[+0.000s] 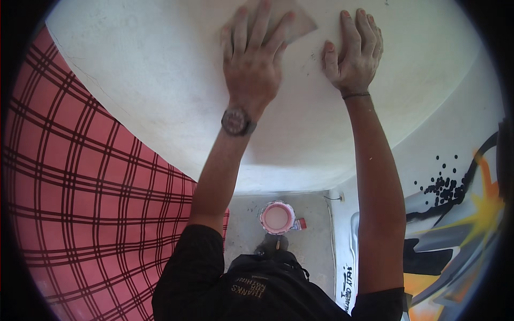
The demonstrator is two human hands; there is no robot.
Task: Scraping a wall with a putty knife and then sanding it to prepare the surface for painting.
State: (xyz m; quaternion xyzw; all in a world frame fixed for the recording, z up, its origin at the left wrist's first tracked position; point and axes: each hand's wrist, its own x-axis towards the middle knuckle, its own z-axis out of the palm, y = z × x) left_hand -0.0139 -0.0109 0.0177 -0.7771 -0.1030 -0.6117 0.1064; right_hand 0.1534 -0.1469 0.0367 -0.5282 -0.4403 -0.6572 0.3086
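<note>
My left hand [253, 68], with a watch on the wrist, presses a sheet of what looks like sandpaper [304, 26] flat against a white wall [160, 84]. Its fingers are spread across the sheet and slightly blurred. One corner of the sheet sticks out to the right of the fingers; the rest is partly covered by the hand. To the right, my right hand [355, 56] rests on the same wall, thumb apart from the fingers and nothing in it. Pale dust coats the fingers of both hands.
On the grey floor [241, 232] below stands a bucket [263, 218] of pale pink paint, with a paintbrush [300, 224] beside it. A pink surface with dark plaid lines [92, 180] rises on the left. A graffiti-painted wall [437, 224] flanks the right; a cable [332, 198] is near its foot.
</note>
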